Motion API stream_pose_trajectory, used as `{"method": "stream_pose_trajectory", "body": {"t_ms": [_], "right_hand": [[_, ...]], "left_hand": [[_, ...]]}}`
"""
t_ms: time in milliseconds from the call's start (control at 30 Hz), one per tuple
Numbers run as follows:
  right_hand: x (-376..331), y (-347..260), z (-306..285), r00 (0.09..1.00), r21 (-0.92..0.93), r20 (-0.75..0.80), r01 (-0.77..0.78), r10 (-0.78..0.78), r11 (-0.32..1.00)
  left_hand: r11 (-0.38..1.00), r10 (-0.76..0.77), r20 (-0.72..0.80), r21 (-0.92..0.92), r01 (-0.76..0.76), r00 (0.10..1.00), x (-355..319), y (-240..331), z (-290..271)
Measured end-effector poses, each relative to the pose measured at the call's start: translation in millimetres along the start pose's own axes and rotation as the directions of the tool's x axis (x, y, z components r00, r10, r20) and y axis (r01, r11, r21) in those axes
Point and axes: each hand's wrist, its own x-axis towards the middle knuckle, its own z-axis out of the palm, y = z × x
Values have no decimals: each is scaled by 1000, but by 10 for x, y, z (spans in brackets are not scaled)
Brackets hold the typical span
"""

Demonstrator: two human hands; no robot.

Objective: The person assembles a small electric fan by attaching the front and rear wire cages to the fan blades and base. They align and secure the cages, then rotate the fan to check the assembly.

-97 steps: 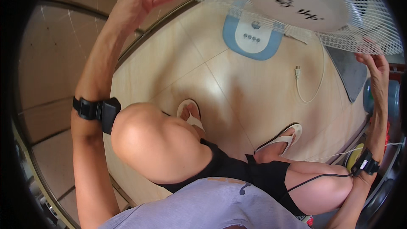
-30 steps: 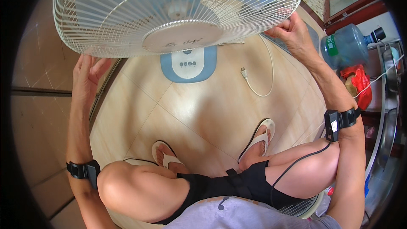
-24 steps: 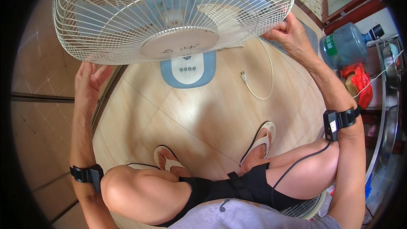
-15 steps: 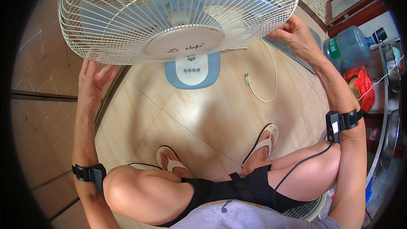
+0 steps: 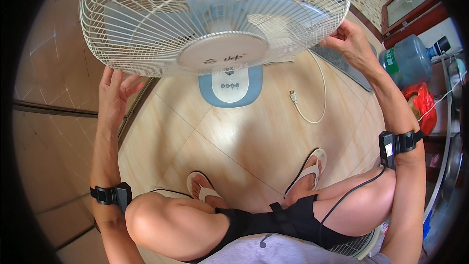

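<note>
A standing electric fan fills the top of the view, its white wire guard (image 5: 146, 24) bulging toward me with a pale round cap (image 5: 223, 51) at the centre. Blue blades show through the wires. My left hand (image 5: 116, 93) holds the guard's lower left rim, its fingertips partly hidden by the wires. At the right rim, my right hand (image 5: 351, 44) grips the guard between thumb and curled fingers. Below the guard, the blue and white base (image 5: 230, 88) with a row of buttons rests on the tiled floor.
The fan's white cord (image 5: 325, 88) curves over the floor to its unplugged plug (image 5: 293, 97). A big blue water bottle (image 5: 408, 61) and a red plastic bag (image 5: 424, 107) stand at the right. Brown tiled panels (image 5: 53, 78) line the left. My sandalled feet (image 5: 308, 173) are below.
The whole view has shifted slightly, so the fan, hands and floor sit a little farther right and lower. Both hands keep their places on the guard.
</note>
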Motion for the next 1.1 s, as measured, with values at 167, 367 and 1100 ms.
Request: {"method": "stream_pose_trajectory", "body": {"t_ms": [167, 367, 1100], "right_hand": [[38, 60, -30, 1000, -14, -20, -10, 10, 1000], [-10, 48, 88, 998, 22, -54, 35, -34, 999], [-74, 70, 238, 999, 169, -15, -31, 34, 985]], "left_hand": [[1000, 12, -14, -1, -12, 1000, 13, 4, 18], [999, 9, -9, -39, -9, 1000, 19, -33, -17], [1000, -10, -92, 26, 12, 996, -105, 155, 189]]}}
